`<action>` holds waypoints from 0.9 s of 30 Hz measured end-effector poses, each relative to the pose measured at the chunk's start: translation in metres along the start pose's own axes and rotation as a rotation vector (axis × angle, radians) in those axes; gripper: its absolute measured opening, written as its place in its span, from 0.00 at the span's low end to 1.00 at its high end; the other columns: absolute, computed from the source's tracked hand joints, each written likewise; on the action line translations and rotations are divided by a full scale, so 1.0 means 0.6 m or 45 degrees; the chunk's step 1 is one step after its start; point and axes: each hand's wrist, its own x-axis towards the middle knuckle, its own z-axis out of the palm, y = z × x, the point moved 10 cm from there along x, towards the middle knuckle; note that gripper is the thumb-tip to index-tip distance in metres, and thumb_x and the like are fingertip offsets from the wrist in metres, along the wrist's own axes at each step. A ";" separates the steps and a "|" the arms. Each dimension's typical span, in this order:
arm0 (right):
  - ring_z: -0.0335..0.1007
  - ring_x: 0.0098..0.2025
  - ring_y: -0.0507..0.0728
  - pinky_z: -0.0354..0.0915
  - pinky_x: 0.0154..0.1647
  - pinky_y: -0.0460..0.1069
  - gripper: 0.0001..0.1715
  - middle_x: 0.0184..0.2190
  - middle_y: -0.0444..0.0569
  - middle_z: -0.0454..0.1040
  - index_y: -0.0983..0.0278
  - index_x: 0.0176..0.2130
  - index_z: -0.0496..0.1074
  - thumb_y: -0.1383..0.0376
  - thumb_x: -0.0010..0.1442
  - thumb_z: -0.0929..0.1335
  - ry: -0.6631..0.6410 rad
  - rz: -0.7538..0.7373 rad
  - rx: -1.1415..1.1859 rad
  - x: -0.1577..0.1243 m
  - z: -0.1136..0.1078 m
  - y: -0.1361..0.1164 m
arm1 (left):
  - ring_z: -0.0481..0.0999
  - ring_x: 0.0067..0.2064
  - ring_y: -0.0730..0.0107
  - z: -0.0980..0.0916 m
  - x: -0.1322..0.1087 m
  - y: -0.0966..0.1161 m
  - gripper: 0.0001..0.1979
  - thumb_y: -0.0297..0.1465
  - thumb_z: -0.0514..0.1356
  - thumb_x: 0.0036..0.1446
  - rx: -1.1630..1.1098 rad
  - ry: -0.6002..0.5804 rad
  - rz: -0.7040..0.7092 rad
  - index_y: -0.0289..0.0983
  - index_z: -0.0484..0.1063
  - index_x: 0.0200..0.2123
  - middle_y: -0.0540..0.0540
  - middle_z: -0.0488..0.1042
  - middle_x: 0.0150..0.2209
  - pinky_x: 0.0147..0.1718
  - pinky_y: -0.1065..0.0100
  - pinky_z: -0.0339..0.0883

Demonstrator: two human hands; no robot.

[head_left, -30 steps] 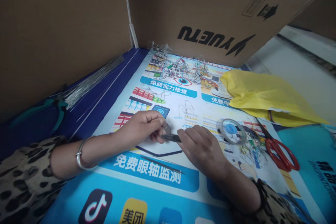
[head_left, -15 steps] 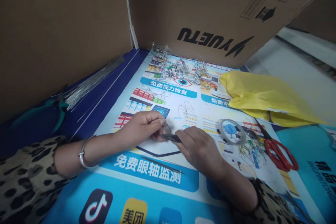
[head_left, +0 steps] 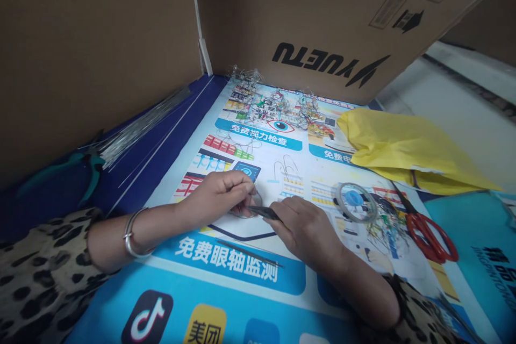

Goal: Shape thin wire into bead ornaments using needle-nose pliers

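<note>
My left hand (head_left: 228, 192) is closed in a pinch near the middle of the printed poster (head_left: 266, 176). A thin curved wire (head_left: 260, 195) shows at its fingertips; most of it is hidden. My right hand (head_left: 308, 230) is closed around a dark, slim metal tool (head_left: 264, 212), which points left and reaches the left fingertips. The fingers cover its rear part, so I cannot tell whether it is pliers or tweezers. Beyond the hands lie a few bent wire pieces (head_left: 285, 166). Dark thin rods (head_left: 250, 252) rest on the poster in front of the hands.
Tangled wire pieces (head_left: 278, 105) line the back by the cardboard box (head_left: 314, 16). At left lie straight wires (head_left: 141, 123) and teal-handled pliers (head_left: 94, 177). To the right are a tape roll (head_left: 338, 201), a wire bundle (head_left: 389, 234), red scissors (head_left: 431, 236) and a yellow bag (head_left: 403, 142).
Almost nothing differs. My left wrist and its bracelet have shifted slightly to the right, and the tool in my right hand has turned a little; both hands keep their place.
</note>
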 end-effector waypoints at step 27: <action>0.65 0.31 0.53 0.57 0.30 0.47 0.14 0.27 0.47 0.70 0.65 0.32 0.67 0.59 0.62 0.60 -0.178 0.101 0.161 0.001 0.015 0.008 | 0.72 0.28 0.76 -0.004 -0.011 0.033 0.13 0.32 0.50 0.60 0.487 0.021 0.256 0.34 0.70 0.30 0.48 0.73 0.28 0.29 0.74 0.67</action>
